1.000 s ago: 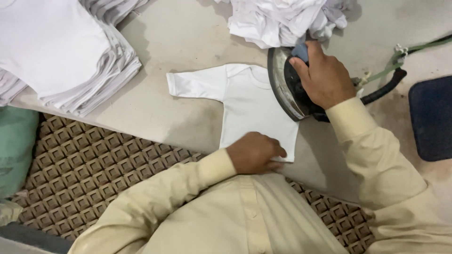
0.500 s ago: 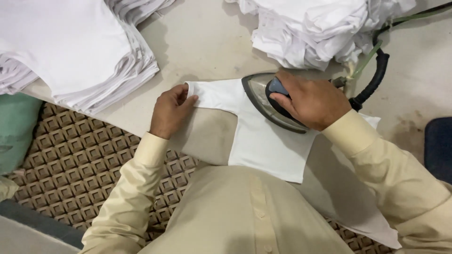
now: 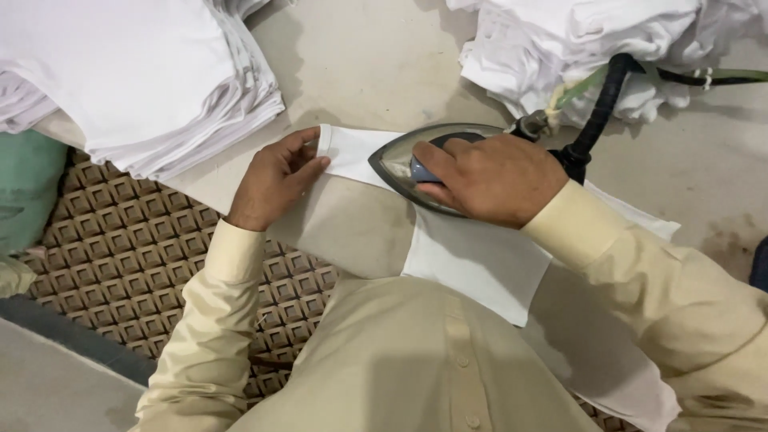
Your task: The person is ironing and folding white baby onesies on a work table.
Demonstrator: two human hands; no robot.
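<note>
A small white long-sleeved garment [image 3: 472, 260] lies flat on the grey ironing table [image 3: 376, 72]. My right hand [image 3: 488, 176] grips the handle of a steel iron [image 3: 396, 164] that rests on the garment's left sleeve, its tip pointing left. My left hand [image 3: 276, 176] pinches the cuff end of that sleeve [image 3: 344, 152] and holds it stretched flat, just left of the iron's tip. Both arms wear cream sleeves.
A neat stack of folded white garments [image 3: 136, 80] sits at the upper left. A loose heap of white garments [image 3: 592, 48] lies at the upper right, with the iron's black hose [image 3: 600, 100] running across it. A brown patterned mat [image 3: 120, 264] covers the floor below the table edge.
The iron has slid left from the garment's body onto the sleeve. My left hand moved from the hem up to the sleeve cuff and now holds it taut.
</note>
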